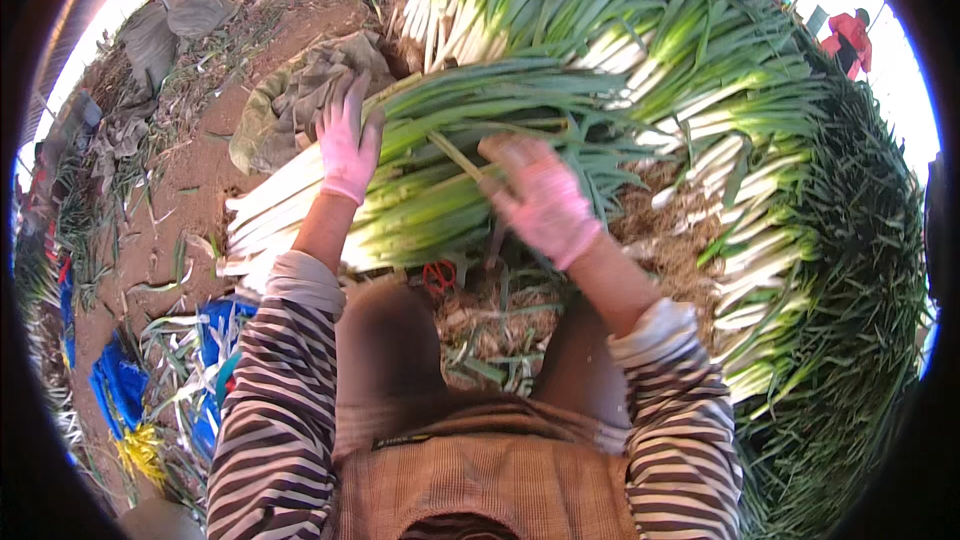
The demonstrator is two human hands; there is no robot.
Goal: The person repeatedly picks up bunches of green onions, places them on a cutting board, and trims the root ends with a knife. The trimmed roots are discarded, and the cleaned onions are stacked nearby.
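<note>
A large bundle of leeks or long green onions (pixel 420 202) lies across in front of my knees, white ends to the left and green leaves to the right. My left hand (pixel 349 142), in a pink and white glove, rests on the bundle near the white stems, fingers spread. Over the leafy part is my right hand (pixel 544 199), also gloved and somewhat blurred. A pale yellowish stalk (pixel 455 156) runs to its thumb and fingers; whether it is gripped I cannot tell. Red-handled scissors (pixel 439 275) show beneath the bundle by my knee.
Piled leeks (pixel 675 67) curve from the top around the right side. A crumpled cloth sack (pixel 300 90) lies behind the bundle. Blue material (pixel 120 382) and yellow strands (pixel 141 454) are on the soil at lower left. A person in red (pixel 850 41) is far off at upper right.
</note>
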